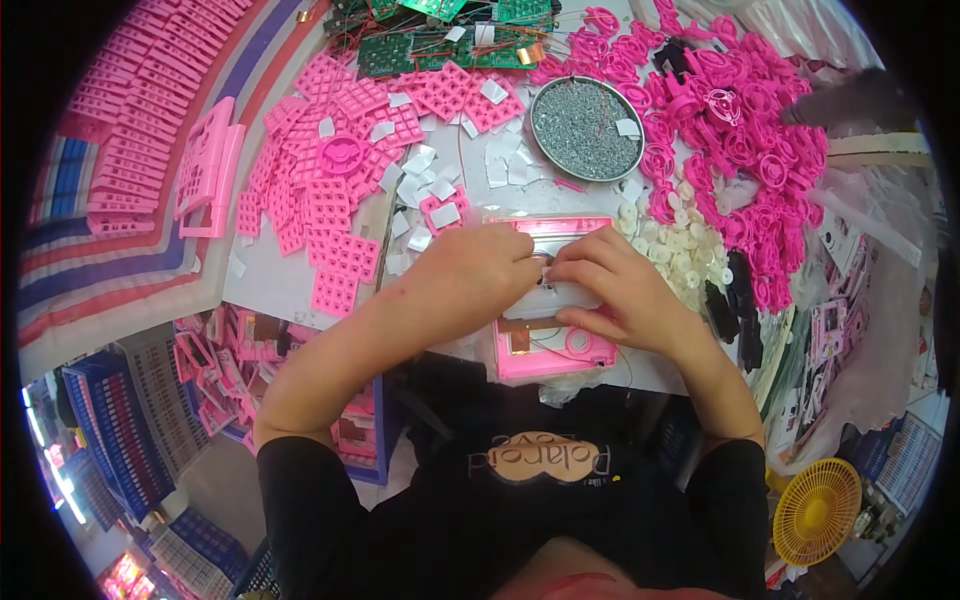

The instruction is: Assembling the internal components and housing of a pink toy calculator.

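Note:
A pink plastic casing lies in front of me on the table, on crinkled see-through film. A pale grey panel sits across its middle, and a round ring shape shows in its lower right. My left hand reaches over the casing's upper left, fingers closed and pinched together near the panel's top. From the right, my right hand rests over the panel, its fingers bent toward the left fingertips and its thumb lower down. Whatever small part lies between the fingertips is hidden. A thin wire runs beside the right thumb.
Pink keypad pieces and white paper squares spread at left. A round tray of small screws stands beyond the casing. Pink ring-shaped parts and white discs heap at right; green circuit boards lie at back.

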Available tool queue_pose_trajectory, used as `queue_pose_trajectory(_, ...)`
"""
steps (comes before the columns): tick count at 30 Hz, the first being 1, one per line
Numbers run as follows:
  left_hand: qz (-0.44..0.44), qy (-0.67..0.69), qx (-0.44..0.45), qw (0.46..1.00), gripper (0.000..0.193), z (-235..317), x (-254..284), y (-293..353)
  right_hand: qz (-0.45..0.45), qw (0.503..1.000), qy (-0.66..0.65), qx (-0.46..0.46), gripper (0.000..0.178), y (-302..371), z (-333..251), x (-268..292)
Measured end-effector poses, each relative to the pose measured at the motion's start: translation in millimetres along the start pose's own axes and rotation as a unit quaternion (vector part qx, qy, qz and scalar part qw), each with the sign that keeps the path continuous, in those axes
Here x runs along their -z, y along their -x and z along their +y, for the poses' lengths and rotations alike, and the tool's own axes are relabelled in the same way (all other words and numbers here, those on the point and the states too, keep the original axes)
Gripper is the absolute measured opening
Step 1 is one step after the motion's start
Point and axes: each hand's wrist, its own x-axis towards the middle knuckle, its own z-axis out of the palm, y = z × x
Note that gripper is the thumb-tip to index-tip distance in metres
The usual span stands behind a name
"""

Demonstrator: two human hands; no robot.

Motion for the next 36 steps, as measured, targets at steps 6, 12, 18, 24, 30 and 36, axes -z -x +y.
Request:
queue_pose_trajectory(6,0.045,-0.026,-0.027,0.998,0.023,14.3,1.0,8.5,-0.024,0.999,0.042,0.008,0.042,-2.9,-6.9,1.7)
queue_pose_trajectory(12,0.037,-0.039,-0.048,0.997,0.025,12.6,-1.1,4.7,-0.022,0.994,0.107,0.030,0.038,-3.7,-12.5,0.0)
queue_pose_trajectory(18,0.018,0.004,-0.025,1.000,0.033,7.1,0.4,6.8,-0.014,0.979,0.203,0.035,0.038,1.9,-21.6,-5.7)
queue_pose_trajectory(24,0.044,0.083,0.033,0.995,0.037,5.9,-6.6,10.8,-0.046,0.988,0.150,0.007,0.049,-6.8,-28.2,6.2)
queue_pose_trajectory(30,0.037,0.069,-0.002,0.997,0.022,-5.4,2.3,5.5,-0.030,0.997,0.066,-0.013,0.054,-6.5,-18.3,5.7)
queue_pose_trajectory(36,-0.025,0.003,-0.054,0.998,0.013,-10.5,8.5,-5.4,-0.037,0.995,0.083,-0.030,0.050,-5.1,-20.3,-5.1)
